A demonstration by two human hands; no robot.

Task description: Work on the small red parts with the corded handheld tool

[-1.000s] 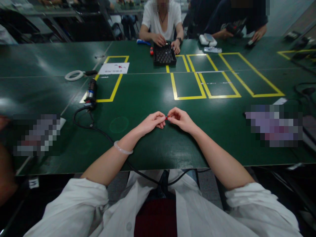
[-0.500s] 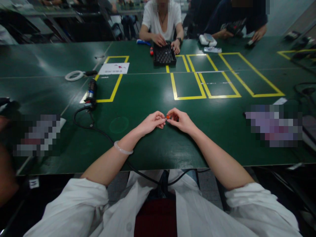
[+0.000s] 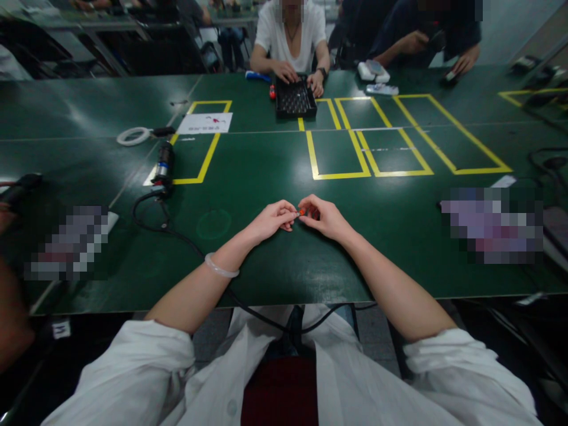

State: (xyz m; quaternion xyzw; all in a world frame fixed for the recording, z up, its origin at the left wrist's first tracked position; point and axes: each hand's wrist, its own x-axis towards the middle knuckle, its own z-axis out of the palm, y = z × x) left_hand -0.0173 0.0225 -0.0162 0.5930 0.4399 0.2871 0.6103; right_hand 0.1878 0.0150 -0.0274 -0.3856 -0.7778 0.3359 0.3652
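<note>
My left hand and my right hand meet fingertip to fingertip above the green table. Between the right thumb and fingers shows a small orange-red piece, too small to name. More of the same reddish colour appears inside that curled hand. The left hand is closed in a pinch right beside the piece, at what looks like a thin tip; what it holds is hidden by the fingers.
A black handheld tool with a cable lies to the left, near a white sheet. Across the table, a person handles a black tray. Blurred-out flat items lie at both sides. Yellow tape marks rectangles.
My hands stay nearly in place; slightly more of the orange-red piece shows. At the far right, a co-worker's hand has risen with a dark object. A dark object has come further in at the left edge.
</note>
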